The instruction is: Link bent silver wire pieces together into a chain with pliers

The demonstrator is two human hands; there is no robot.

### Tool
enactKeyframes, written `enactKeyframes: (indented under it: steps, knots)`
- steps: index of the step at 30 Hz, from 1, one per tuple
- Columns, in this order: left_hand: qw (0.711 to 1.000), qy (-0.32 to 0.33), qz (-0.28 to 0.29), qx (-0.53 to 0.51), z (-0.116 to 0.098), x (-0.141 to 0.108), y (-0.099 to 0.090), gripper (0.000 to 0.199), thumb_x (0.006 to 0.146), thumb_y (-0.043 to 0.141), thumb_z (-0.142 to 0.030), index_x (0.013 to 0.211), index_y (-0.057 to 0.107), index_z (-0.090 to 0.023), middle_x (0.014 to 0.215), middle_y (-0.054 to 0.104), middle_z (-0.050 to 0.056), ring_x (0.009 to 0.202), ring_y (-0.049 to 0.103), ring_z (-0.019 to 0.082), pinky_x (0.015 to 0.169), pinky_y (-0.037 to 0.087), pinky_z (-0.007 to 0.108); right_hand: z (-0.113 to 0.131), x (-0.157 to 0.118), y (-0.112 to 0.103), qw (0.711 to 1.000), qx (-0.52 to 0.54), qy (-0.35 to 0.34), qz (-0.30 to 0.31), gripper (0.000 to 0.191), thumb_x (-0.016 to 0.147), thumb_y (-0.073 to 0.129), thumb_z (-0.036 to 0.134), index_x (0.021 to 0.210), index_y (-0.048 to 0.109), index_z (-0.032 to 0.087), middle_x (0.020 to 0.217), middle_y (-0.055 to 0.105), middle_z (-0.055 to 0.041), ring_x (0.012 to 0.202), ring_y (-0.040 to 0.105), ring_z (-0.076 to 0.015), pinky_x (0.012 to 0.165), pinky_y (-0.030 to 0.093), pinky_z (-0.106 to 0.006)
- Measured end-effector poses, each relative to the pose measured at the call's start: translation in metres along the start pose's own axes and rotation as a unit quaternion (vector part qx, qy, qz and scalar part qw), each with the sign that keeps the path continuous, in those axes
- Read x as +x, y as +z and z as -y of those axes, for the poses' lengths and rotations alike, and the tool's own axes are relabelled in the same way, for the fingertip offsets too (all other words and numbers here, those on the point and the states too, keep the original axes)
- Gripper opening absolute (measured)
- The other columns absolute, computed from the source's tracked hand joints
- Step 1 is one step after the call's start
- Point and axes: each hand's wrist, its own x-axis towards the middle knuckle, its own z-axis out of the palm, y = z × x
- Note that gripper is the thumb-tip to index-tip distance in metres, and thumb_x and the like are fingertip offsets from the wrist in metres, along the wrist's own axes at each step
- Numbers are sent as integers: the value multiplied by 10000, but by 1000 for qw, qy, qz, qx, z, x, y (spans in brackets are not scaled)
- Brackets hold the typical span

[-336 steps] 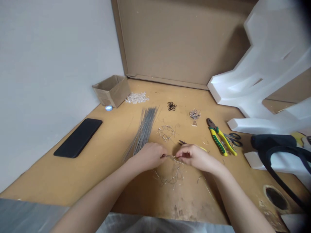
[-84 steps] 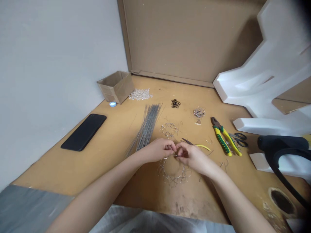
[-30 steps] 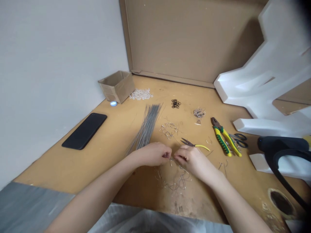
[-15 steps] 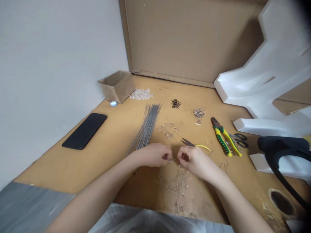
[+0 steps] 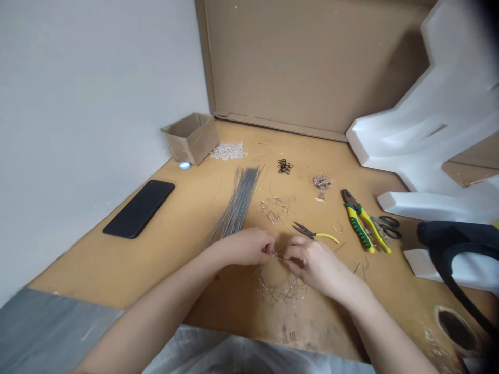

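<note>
Between my two hands runs a thin metal wire (image 5: pixel 278 256), with a tangle of bent wire (image 5: pixel 283 291) hanging or lying just below it; I cannot tell which. My left hand (image 5: pixel 251 246) pinches the wire at its left end. From the right, my right hand (image 5: pixel 306 257) grips it with thumb and fingertips. Beyond my left wrist lies a bundle of straight grey wires (image 5: pixel 239 200). Needle-nose pliers (image 5: pixel 315 234) with yellow handles lie just behind my right hand. A loose ring of bent wire pieces (image 5: pixel 274 209) rests farther back.
Green-and-yellow pliers (image 5: pixel 359 221) and scissors (image 5: pixel 388 227) lie at right, near white foam (image 5: pixel 393 135). A black phone (image 5: pixel 139 209) is at left. Toward the back are a cardboard box (image 5: pixel 191 137), clear small pieces (image 5: pixel 228 150), black rings (image 5: pixel 285 166) and a wire coil (image 5: pixel 323 181).
My right hand has turned slightly and its fingers have shifted on the wire. My left hand keeps its pinch. The whole view has shifted a little.
</note>
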Motion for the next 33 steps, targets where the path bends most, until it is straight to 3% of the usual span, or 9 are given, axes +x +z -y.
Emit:
enactKeyframes:
  steps: [9, 16, 19, 22, 25, 28, 33]
  knots:
    - [1000, 13, 6, 2, 2, 1, 1, 69, 702, 494, -156, 689, 562, -157, 737, 607, 3, 662, 524, 113, 582, 354, 200, -9, 0, -19, 986, 157, -46, 24, 128, 811, 527, 162, 741, 633, 172, 788, 569, -22, 711, 538, -111, 646, 413, -226]
    - [1000, -10, 8, -15, -1, 0, -1, 69, 714, 494, -171, 721, 562, -159, 728, 595, -2, 640, 508, 108, 562, 337, 199, -26, 3, -21, 940, 332, 71, 19, 178, 788, 577, 331, 757, 603, 158, 691, 579, 0, 608, 510, -99, 580, 410, -228]
    - [999, -6, -32, -35, -1, -3, -5, 136, 725, 551, -264, 816, 569, -164, 797, 593, 6, 711, 521, 131, 602, 363, 211, -28, 4, -20, 925, 370, 86, 20, 194, 783, 578, 340, 754, 599, 149, 677, 596, -3, 615, 517, -100, 599, 415, -237]
    - [992, 13, -114, -53, 0, -4, -9, 239, 730, 585, -337, 906, 576, -174, 915, 581, 30, 847, 520, 168, 711, 388, 250, -29, 4, -22, 918, 387, 85, 16, 197, 784, 577, 338, 761, 601, 144, 708, 612, -13, 648, 535, -105, 632, 423, -248]
    - [979, 41, -169, -106, -1, -3, -10, 177, 798, 522, -299, 908, 601, -184, 886, 578, 20, 822, 527, 140, 723, 391, 241, -29, 4, -22, 919, 385, 87, 15, 204, 778, 583, 349, 771, 603, 145, 696, 605, -6, 638, 532, -104, 620, 423, -247]
    - [972, 79, -175, -135, -4, -1, -8, 163, 830, 483, -234, 832, 637, -179, 777, 561, -1, 722, 525, 100, 666, 378, 208, -26, 5, -19, 923, 374, 90, 10, 212, 775, 586, 357, 766, 609, 146, 655, 581, 8, 600, 510, -97, 582, 412, -234]
    - [974, 93, -162, -124, -9, -1, -6, 137, 811, 502, -216, 781, 626, -163, 713, 531, -12, 671, 499, 90, 618, 354, 200, -20, 9, -14, 947, 310, 65, -52, 205, 781, 582, 342, 721, 629, 152, 686, 570, -1, 635, 519, -106, 597, 414, -227]
